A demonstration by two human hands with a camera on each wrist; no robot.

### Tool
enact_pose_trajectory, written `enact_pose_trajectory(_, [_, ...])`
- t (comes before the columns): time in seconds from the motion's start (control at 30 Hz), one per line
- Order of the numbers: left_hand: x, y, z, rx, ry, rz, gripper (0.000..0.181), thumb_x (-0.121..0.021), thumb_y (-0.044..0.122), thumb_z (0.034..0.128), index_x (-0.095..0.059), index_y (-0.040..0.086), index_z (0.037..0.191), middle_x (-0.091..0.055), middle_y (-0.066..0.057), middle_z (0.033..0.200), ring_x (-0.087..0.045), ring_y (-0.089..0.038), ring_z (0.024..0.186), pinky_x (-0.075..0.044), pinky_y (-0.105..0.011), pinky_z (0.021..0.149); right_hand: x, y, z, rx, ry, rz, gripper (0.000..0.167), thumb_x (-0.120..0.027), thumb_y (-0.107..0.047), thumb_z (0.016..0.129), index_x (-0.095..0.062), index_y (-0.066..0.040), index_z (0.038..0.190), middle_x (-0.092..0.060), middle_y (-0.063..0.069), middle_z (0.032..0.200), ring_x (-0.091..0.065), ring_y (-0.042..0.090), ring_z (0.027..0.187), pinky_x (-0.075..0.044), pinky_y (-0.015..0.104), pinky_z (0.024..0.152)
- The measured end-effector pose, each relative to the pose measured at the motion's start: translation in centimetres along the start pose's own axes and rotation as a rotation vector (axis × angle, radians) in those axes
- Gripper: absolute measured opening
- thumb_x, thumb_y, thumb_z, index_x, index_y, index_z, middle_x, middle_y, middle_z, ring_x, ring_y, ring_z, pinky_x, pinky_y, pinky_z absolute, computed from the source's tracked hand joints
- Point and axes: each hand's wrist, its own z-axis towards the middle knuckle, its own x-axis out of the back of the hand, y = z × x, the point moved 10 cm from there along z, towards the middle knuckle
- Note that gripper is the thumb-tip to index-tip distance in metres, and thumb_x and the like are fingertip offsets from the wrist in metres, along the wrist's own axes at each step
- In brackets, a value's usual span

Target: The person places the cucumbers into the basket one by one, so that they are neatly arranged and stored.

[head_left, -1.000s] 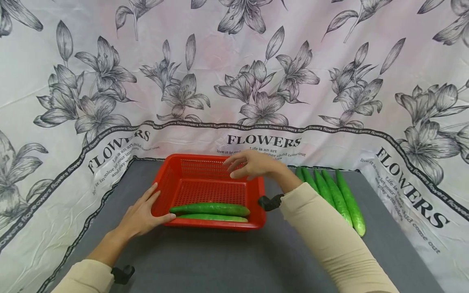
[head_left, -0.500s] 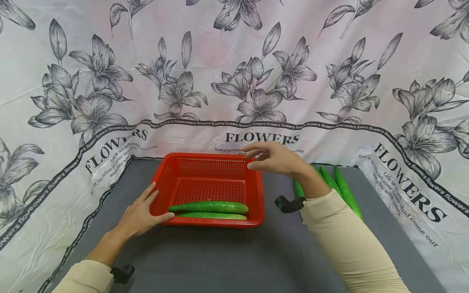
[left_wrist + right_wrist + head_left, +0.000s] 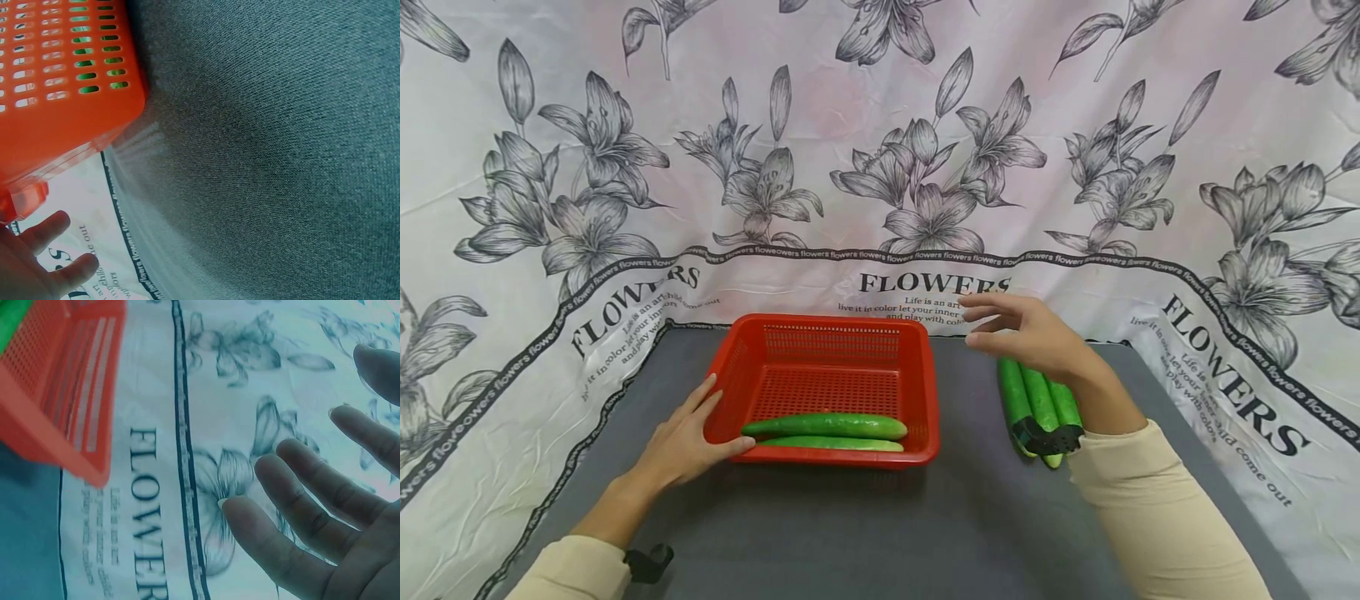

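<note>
A red plastic basket stands on the grey table. Two green cucumbers lie side by side in it along the front wall. My left hand rests against its front left corner, thumb on the front rim and fingers spread along the left side. In the left wrist view, two straight fingers show beside the basket corner. Right of the basket, my right hand is in the air, holding nothing, its fingers loosely bent. Below it lie more cucumbers, partly hidden by the hand, wrist and black wrist camera.
A white cloth printed with grey flowers and lettering hangs behind the table and along both sides. Grey tabletop stretches in front of the basket and between it and the cucumbers on the right.
My right hand has moved right, from above the basket to above the gap near the loose cucumbers. My left hand, the basket and the cucumbers in it stay in place.
</note>
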Motion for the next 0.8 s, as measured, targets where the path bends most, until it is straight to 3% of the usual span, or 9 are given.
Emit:
enact_pose_trajectory(0.33, [0.2,0.0,0.0,-0.001,0.008,0.006,0.103,-0.063,0.069,0.0777,-0.035,-0.002,0.147,-0.017,-0.011,0.158,-0.035,-0.043,0.128,-0.033,-0.068,0.091,3.1,1.1,-2.9,-0.007,0.089,-0.004,0.054,-0.067,-0.015,0.093,-0.047,-0.007,0.142,-0.052,0.019,0.132,-0.054,0.033,0.114,-0.053,0.037,0.082])
enact_pose_trajectory(0.67, [0.1,0.0,0.0,0.004,0.0,0.001,0.102,-0.063,0.068,0.0775,-0.035,0.0,0.148,-0.018,-0.012,0.157,-0.035,-0.043,0.127,-0.036,-0.067,0.09,5.9,3.3,-5.5,-0.024,0.175,-0.032,0.053,-0.063,-0.014,0.095,-0.045,-0.008,0.144,-0.049,0.021,0.133,-0.059,0.011,0.106,-0.054,0.034,0.077])
enact_pose_trajectory(0.8, [0.1,0.0,0.0,0.001,0.002,0.004,0.102,-0.063,0.069,0.0776,-0.035,0.0,0.148,-0.018,-0.011,0.158,-0.035,-0.042,0.128,-0.035,-0.067,0.091,7.0,4.5,-6.7,-0.043,0.203,-0.044,0.051,-0.063,-0.015,0.096,-0.046,-0.008,0.143,-0.052,0.012,0.128,-0.06,0.007,0.104,-0.055,0.035,0.077])
